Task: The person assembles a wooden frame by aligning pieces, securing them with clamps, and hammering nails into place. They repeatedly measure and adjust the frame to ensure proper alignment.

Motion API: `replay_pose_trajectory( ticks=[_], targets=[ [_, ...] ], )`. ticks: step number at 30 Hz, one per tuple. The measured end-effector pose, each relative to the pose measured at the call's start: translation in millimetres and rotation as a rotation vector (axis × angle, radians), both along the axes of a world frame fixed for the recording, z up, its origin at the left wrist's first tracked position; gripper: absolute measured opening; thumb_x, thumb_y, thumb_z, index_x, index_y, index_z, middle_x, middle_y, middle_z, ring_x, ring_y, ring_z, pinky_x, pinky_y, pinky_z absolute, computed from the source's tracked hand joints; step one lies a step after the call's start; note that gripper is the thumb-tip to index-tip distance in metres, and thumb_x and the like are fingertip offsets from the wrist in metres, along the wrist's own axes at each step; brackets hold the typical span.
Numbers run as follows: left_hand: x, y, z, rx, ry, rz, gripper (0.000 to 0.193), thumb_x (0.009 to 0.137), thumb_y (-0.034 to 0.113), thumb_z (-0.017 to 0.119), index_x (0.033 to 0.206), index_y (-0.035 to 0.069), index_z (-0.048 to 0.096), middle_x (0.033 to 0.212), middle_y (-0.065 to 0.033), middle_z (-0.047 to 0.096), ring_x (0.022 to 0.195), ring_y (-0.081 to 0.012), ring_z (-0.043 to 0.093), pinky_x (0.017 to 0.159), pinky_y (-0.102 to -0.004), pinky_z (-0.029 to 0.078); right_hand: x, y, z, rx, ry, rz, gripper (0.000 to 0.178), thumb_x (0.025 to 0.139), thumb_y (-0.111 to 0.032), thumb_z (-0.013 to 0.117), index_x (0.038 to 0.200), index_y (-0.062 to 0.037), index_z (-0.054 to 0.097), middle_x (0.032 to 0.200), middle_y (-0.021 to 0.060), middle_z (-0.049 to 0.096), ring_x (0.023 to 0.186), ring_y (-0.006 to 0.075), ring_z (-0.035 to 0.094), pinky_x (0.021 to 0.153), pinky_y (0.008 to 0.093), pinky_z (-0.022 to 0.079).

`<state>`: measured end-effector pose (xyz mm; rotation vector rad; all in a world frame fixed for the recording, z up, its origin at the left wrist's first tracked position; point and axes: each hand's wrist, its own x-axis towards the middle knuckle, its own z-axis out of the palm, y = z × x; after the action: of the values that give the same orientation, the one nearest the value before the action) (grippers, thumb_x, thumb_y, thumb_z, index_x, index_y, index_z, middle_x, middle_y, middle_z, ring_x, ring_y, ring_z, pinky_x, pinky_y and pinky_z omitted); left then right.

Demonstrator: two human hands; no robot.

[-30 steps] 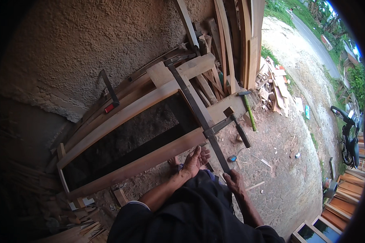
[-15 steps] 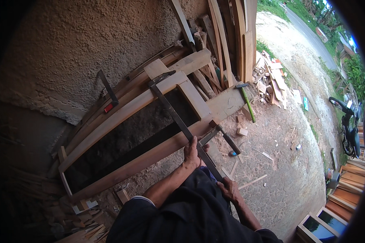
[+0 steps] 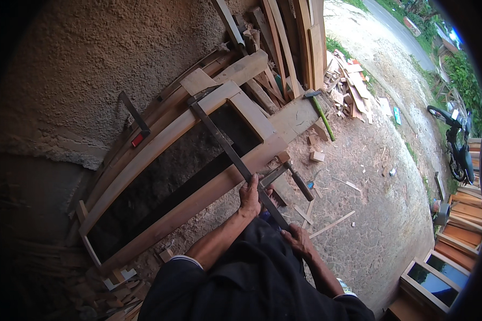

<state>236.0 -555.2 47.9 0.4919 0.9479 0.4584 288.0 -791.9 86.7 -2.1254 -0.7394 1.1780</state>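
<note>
A long bar clamp (image 3: 226, 145) lies slantwise across an arched wooden frame (image 3: 168, 220). Its far end rests at the curved upper rail, and its lower end reaches toward my body. My left hand (image 3: 249, 197) is wrapped round the bar close to the sliding jaw, fingers partly hidden behind it. Closed on the bar's near end is my right hand (image 3: 299, 239). The jaw's screw handle (image 3: 301, 185) points down to the right, and a small wood block (image 3: 283, 157) sits at the jaw's tip, beside the frame's near rail.
A green-handled hammer (image 3: 322, 119) lies on a board (image 3: 294, 124) at the frame's right end. Another clamp (image 3: 134, 119) with a red part stands by the rough wall. Wood offcuts (image 3: 351, 88) are heaped beyond; a motorcycle (image 3: 455, 144) stands far right.
The view has shifted, so the frame and hammer appear higher. The sliding jaw and its block now sit slightly away from the frame's near rail. Both hands keep hold of the bar.
</note>
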Motion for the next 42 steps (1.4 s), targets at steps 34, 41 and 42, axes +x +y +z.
replay_pose_trajectory(
  ticks=[34, 41, 42],
  targets=[
    [5, -11, -29, -0.378, 0.098, -0.013, 0.063, 0.082, 0.07, 0.072, 0.104, 0.016, 0.05, 0.069, -0.0017, 0.054, 0.054, -0.0142, 0.049, 0.059, -0.0351, 0.048, 65, 30, -83, 0.419, 0.87, -1.099, 0.053, 0.106, -0.053, 0.045, 0.126, -0.0053, 0.054, 0.076, 0.0092, 0.065, 0.054, 0.0198, 0.06, 0.052, 0.0333, 0.053],
    [5, -12, -27, -0.378, 0.114, -0.008, 0.065, 0.081, 0.072, 0.072, 0.106, 0.016, 0.05, 0.071, -0.0012, 0.056, 0.057, -0.0137, 0.052, 0.059, -0.0315, 0.049, 58, 31, -103, 0.881, 0.575, -1.041, 0.03, 0.091, -0.009, 0.069, 0.12, -0.008, 0.059, 0.11, 0.0093, 0.064, 0.094, 0.0215, 0.063, 0.082, 0.0341, 0.053],
    [5, -13, -27, -0.378, 0.099, -0.01, 0.064, 0.081, 0.071, 0.072, 0.105, 0.016, 0.05, 0.071, -0.0013, 0.056, 0.057, -0.0137, 0.051, 0.059, -0.0315, 0.049, 59, 30, -101, 0.868, 0.617, -1.08, 0.033, 0.094, -0.016, 0.069, 0.123, -0.0082, 0.057, 0.11, 0.0103, 0.064, 0.093, 0.0221, 0.064, 0.082, 0.0346, 0.054]
  ],
)
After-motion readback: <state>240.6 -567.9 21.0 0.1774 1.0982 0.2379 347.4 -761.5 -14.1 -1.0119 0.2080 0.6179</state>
